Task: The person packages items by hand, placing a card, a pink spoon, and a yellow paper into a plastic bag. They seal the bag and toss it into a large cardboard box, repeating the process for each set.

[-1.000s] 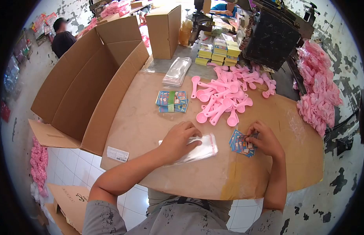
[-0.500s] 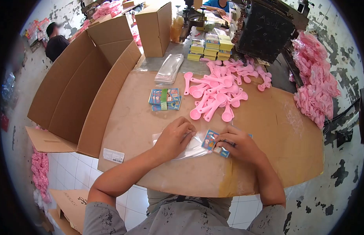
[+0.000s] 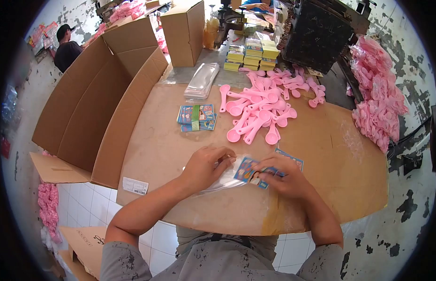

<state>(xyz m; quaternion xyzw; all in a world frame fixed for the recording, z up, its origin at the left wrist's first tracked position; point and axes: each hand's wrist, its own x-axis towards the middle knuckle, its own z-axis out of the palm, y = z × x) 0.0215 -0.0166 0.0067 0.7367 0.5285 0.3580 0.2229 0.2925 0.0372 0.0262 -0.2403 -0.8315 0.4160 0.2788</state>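
Observation:
My left hand (image 3: 209, 167) is closed, its thumb and fingers pinching the edge of a clear plastic bag (image 3: 225, 182) that lies on the cardboard tabletop. My right hand (image 3: 280, 174) grips a blue printed card (image 3: 246, 171), whose left end is at the mouth of the bag. Another blue card (image 3: 295, 162) shows behind the right hand. Beyond my hands lie a banded stack of blue cards (image 3: 197, 117), a pile of pink spoons (image 3: 260, 112) and a stack of clear bags (image 3: 202, 80).
A large open carton (image 3: 96, 103) stands at the left, with a smaller box (image 3: 183, 35) behind. Card stacks (image 3: 253, 52) and a black machine (image 3: 316, 35) are at the back. Bagged pink spoons (image 3: 375, 98) hang at the right. Two people are in the background.
My right hand has moved the card slightly left, to the bag's mouth. More of the card behind that hand shows. My left hand stays nearly in place, pinching the bag.

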